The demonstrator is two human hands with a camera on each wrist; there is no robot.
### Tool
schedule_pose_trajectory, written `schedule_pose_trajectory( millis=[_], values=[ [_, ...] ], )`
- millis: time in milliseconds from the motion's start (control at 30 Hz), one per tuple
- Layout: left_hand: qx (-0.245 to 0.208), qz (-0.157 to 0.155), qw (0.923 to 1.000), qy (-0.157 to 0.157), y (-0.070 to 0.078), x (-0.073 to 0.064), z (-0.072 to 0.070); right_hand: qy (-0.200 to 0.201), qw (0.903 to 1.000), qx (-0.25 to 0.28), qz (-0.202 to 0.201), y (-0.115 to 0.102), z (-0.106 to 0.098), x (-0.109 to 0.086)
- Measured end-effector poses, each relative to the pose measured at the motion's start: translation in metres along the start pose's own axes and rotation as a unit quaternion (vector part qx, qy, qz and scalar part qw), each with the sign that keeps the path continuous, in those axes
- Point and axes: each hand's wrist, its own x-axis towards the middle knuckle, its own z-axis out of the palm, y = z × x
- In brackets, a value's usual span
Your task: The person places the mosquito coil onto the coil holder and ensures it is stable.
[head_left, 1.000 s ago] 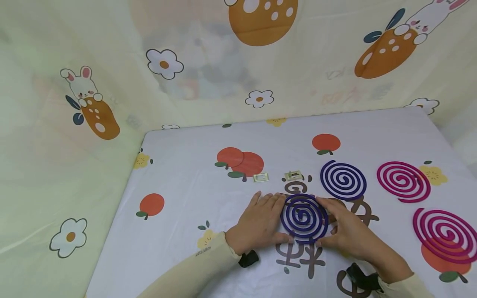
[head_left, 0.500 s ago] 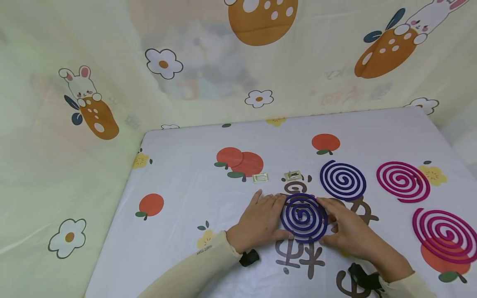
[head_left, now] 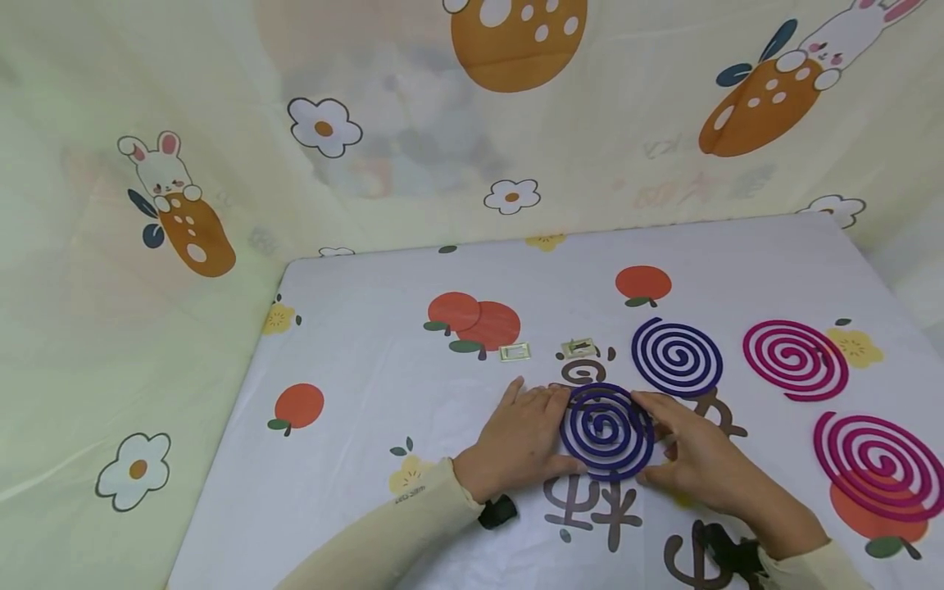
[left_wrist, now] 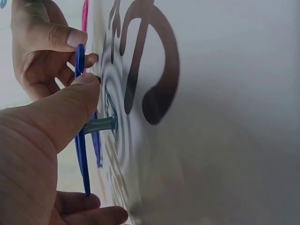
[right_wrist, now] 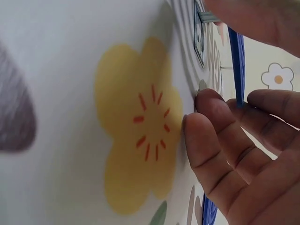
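Note:
A dark blue mosquito coil (head_left: pixel 606 426) lies level, a little above the table, between my two hands in the head view. My left hand (head_left: pixel 522 433) holds its left edge, thumb at the near side and fingers at the far side. My right hand (head_left: pixel 704 459) holds the right edge the same way. Under the coil, a small metal stand (left_wrist: pixel 101 124) rises from the cloth to its middle, in the left wrist view; whether the coil is seated on it I cannot tell. The right wrist view shows the coil's edge (right_wrist: pixel 238 65) by the right fingers (right_wrist: pixel 206 150).
Another blue coil (head_left: pixel 678 357) lies behind the right hand. Two pink coils (head_left: pixel 795 360) (head_left: pixel 879 467) lie to the right. Two small metal stands (head_left: pixel 515 352) (head_left: pixel 578 348) lie beyond the held coil. The printed white cloth (head_left: pixel 369 328) covers the table up to the back curtain.
Both hands and the blue coil between them have shifted slightly to the right. The hold looks the same, and the other coils and stands stay in place.

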Motion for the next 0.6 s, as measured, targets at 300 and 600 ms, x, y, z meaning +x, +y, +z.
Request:
schedule_pose_trajectory(
  millis=[300, 600],
  values=[
    [0.003, 0.014, 0.9998, 0.014, 0.010, 0.009, 0.003, -0.010, 0.9991, -0.014, 0.038, 0.007, -0.007, -0.008],
    [0.013, 0.020, 0.9996, 0.017, 0.019, 0.019, 0.004, -0.009, 0.9986, -0.019, 0.048, 0.012, -0.018, -0.015]
  ],
)
